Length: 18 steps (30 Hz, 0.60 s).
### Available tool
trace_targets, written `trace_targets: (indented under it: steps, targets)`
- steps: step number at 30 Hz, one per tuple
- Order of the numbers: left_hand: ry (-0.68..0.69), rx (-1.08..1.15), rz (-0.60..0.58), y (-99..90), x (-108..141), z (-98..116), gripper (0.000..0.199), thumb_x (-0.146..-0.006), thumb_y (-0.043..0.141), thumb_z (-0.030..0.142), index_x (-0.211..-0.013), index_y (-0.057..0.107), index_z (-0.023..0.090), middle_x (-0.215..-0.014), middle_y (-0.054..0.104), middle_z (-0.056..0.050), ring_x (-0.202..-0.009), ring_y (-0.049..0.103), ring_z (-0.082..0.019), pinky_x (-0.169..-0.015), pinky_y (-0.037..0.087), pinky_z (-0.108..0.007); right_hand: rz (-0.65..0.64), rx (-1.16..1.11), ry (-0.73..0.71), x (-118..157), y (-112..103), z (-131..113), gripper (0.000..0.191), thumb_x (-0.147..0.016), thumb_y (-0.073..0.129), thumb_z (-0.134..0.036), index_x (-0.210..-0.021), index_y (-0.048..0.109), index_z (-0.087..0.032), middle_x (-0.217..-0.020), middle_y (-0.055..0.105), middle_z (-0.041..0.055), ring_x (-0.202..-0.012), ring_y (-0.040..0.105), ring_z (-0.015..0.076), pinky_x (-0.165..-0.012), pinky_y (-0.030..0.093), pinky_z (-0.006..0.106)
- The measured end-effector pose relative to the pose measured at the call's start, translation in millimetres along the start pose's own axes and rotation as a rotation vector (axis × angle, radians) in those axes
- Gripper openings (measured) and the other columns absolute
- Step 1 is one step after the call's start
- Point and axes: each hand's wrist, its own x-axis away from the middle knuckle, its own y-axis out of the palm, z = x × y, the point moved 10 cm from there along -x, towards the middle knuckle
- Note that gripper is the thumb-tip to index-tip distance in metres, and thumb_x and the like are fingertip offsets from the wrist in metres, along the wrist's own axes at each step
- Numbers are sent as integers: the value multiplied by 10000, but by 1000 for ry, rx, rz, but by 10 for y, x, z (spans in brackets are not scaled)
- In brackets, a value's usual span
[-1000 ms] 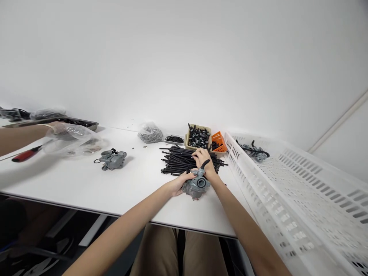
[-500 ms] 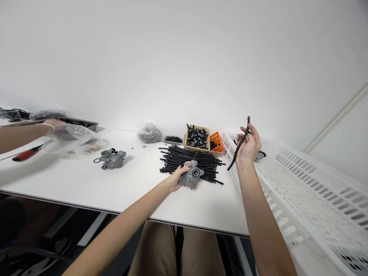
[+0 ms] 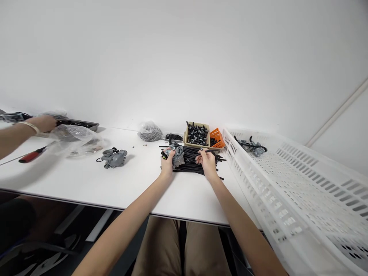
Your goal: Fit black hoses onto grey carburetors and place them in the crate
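Note:
My left hand [image 3: 167, 163] is closed round a grey metal carburetor [image 3: 178, 156], held just above a pile of short black rubber hoses [image 3: 189, 167]. To its right, my right hand [image 3: 207, 161] pinches one black hose [image 3: 198, 155] between thumb and fingers. The hose lies roughly level, with one end pointing toward the carburetor; a gap shows between them. A second carburetor [image 3: 115, 158] stands on the white table [image 3: 138, 188] to the left, apart from my hands.
At right a large white perforated crate [image 3: 287, 168] holds carburetors [image 3: 251, 146]. Behind the hoses stand a beige bin [image 3: 185, 142] of black fittings and a tilted orange basket [image 3: 217, 138]. Leftward are plastic bags [image 3: 150, 132], a red-handled screwdriver [image 3: 32, 155] and another person's hand [image 3: 44, 123] by a tray [image 3: 93, 126].
My right hand has come down and left from above the crate with the hose. My left hand has moved the carburetor left and turned it. The other person's hand has shifted left.

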Motion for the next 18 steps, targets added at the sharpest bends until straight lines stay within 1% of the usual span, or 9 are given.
trace_targets:
  steps: [3,8,11,15,18]
  targets:
    - [69,-13,31,-56,-41,38,440,-611,780,393,-941,570,192,-812,668,-7,-685,649,-147,-607,540,-258,-11,41,9,34,13,40,344,-758,621,-524,-721,527,-195,-478,574,-34,-398,498,87,-402,352,201]
    - [51,-6,27,-31,-33,30,429,-638,762,411,-957,584,186,-825,668,-19,-680,644,-153,-579,534,-261,-3,26,23,53,-9,60,331,-771,592,-524,-746,510,-204,-516,599,-25,-424,531,101,-422,393,212]
    - [40,0,26,-19,-24,34,422,-641,755,413,-952,590,181,-824,675,-24,-678,646,-155,-593,533,-266,-9,-3,41,56,0,91,310,-772,589,-504,-755,510,-205,-527,603,-24,-436,542,104,-438,406,215]
    - [62,-12,25,-16,-27,51,388,-642,745,416,-910,599,177,-795,667,-11,-685,636,-148,-612,520,-256,-57,-32,80,74,57,151,296,-759,598,-487,-745,505,-207,-533,604,-24,-450,548,109,-454,417,221]
    - [88,-16,22,-5,-23,74,345,-644,738,413,-847,597,172,-778,650,0,-695,620,-136,-618,506,-236,-117,6,116,106,139,219,297,-751,609,-481,-722,502,-205,-534,600,-21,-455,546,112,-460,417,226]
